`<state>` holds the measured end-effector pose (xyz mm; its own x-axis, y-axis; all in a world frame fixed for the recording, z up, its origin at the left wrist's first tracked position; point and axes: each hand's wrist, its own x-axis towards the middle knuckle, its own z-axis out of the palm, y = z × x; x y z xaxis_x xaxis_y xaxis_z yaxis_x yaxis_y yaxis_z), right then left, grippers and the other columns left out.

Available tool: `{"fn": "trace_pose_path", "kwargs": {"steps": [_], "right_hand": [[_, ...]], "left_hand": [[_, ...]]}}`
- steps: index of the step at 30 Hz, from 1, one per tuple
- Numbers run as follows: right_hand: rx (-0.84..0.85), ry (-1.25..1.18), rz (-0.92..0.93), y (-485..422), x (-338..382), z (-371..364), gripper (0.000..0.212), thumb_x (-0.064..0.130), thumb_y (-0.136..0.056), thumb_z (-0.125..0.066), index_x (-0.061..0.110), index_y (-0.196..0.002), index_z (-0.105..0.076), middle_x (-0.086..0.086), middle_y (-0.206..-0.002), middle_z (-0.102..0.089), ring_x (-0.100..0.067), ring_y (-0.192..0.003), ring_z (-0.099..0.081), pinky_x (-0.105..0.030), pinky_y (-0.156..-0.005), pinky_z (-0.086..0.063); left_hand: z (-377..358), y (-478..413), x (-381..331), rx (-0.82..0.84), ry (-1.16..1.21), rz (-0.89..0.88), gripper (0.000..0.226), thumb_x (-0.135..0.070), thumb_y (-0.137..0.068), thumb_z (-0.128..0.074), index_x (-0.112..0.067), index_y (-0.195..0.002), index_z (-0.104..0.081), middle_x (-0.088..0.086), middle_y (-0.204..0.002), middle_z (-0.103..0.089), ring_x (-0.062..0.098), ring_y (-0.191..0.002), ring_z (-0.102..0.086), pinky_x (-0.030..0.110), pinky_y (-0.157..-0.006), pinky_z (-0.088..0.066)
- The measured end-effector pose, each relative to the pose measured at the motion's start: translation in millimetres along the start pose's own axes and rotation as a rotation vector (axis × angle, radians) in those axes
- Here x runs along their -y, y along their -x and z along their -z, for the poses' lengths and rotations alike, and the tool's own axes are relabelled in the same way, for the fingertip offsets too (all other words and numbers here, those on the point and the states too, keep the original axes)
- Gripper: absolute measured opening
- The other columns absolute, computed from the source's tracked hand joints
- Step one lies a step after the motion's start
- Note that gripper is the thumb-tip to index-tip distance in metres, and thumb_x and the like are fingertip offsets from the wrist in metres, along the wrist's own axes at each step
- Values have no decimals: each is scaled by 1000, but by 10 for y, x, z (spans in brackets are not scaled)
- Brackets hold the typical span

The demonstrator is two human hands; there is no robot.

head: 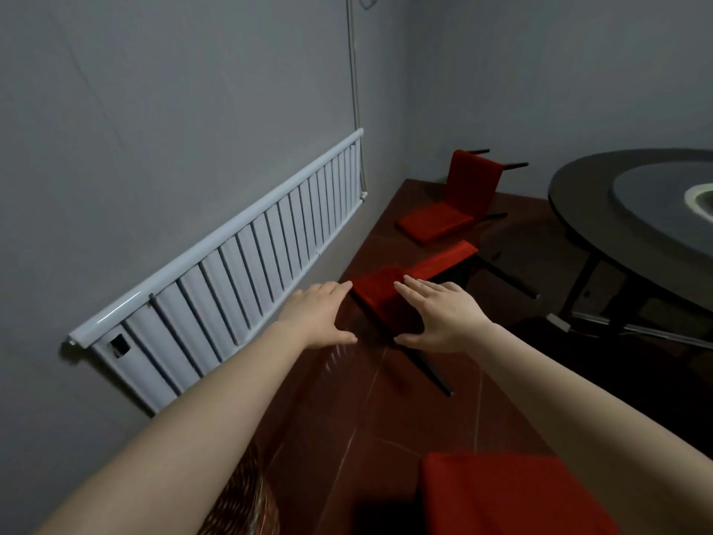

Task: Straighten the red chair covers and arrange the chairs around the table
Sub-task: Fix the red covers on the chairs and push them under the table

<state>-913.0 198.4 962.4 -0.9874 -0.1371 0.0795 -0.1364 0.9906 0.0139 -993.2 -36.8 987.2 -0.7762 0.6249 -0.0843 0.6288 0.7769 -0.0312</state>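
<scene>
While a red-covered chair lies toppled on the tiled floor near the radiator, both hands reach toward it with nothing in them: left hand and right hand spread wide. Lifted carelessly, its dark legs could snag the second fallen chair just beyond, or strike the round table.

Three red-covered chairs were visible: one tipped chair at the upper centre of the frame, a second tipped chair at the centre, and a third chair cut off at the lower right edge. There was one round dark table at the right edge and one white wall radiator at the left. Two bare hands reached into the middle, a left hand and a right hand.
</scene>
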Motion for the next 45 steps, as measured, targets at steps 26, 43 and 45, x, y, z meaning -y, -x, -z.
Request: {"fn": "trace_pose_path", "kwargs": {"steps": [26, 43, 45], "right_hand": [[174, -111, -183, -3496, -1249, -589, 100, 75, -80, -52, 28, -157, -9, 1, -164, -12, -19, -149, -19, -39, -117, -20], [276, -236, -425, -5271, -1792, -1388, 90, 67, -88, -51, 25, -157, -11, -1, -164, -14, -22, -147, -25, -41, -116, -25], [281, -256, -435, -5535, -1938, -1532, 91, 67, -87, -51, 25, -157, -10, -1, -164, -14, -22, -147, -24, -41, -116, -24]], "left_hand": [[-188, -3870, 2068, 191, 269, -54, 110, -78, -77, -60, -27, -159, -8, 2, -164, -20, 23, -149, -24, 45, -117, -31], [-497, -6011, 3035, 298, 336, -109, 86, -72, -93, -37, -21, -159, -17, 7, -162, -27, 24, -146, -30, 46, -117, -31], [-594, -6309, 3108, 318, 321, -114, 85, -73, -93, -36, -21, -158, -18, 6, -161, -29, 24, -145, -31, 46, -117, -31]]}}
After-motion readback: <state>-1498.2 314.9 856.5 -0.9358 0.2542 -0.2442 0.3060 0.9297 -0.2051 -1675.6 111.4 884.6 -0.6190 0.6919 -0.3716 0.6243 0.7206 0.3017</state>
